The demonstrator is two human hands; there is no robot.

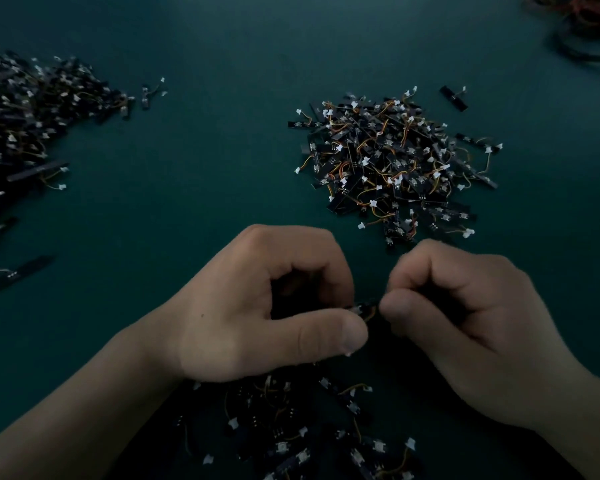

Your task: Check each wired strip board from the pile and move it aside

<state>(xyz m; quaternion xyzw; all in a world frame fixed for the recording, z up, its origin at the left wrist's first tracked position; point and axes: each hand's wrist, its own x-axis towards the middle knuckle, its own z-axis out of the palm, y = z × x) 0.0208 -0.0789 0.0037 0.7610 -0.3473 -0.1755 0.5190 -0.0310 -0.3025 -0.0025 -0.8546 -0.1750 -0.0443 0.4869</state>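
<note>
A person's left hand (257, 306) and right hand (465, 323) meet above a dark teal desk (205, 150). Each has its fingers curled and its thumb pressed forward, and together they pinch a small black strip board (363, 309) with a short orange wire. Only a sliver of it shows in the gap between the two thumbs; the fingers hide the rest. Just beyond the right hand's knuckles lies a heaped pile of black strip boards (395, 161), tangled with yellow and orange wires and white plug connectors. Below both wrists, nearest the person, a second scatter of wired boards (309, 441) spreads in shadow. Well off to the left of the left hand, a broader, darker heap of boards (25, 112) runs to the edge of view. A single long black strip (16, 274) lies apart on that heap's near side. Far beyond the right hand, at the upper corner, sits a dim coil of red and dark wires (586, 26).
</note>
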